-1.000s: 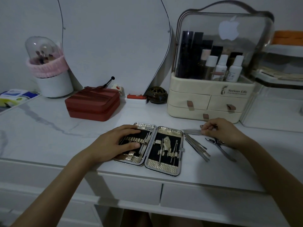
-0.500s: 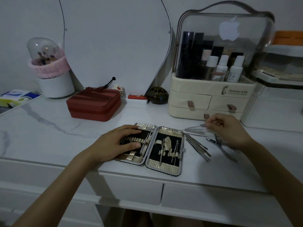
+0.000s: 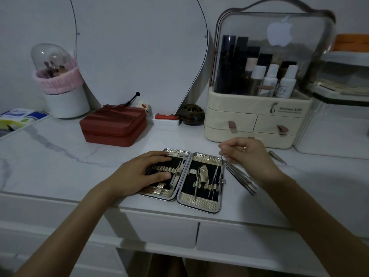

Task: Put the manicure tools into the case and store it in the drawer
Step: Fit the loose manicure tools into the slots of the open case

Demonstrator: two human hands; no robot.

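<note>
Head view: open case [image 3: 180, 179] at front edge of desk [image 3: 60, 156].
Left hand [image 3: 139, 173] lay flat, fingers spread, on case's left half. Right hand [image 3: 247, 154] pinched a thin metal tool [image 3: 217, 167] above right half; loose tools [image 3: 240, 177] just beside case.

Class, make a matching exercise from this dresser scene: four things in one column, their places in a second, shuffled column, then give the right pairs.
Things:
1. left hand
2. right hand
3. red box
4. loose tools

Places:
A. right of the open case, on the table
B. on the case's left half
C. behind the case, near the mirror
D. above the case's right half, pinching a thin tool

Pairs: 1-B, 2-D, 3-C, 4-A
</note>
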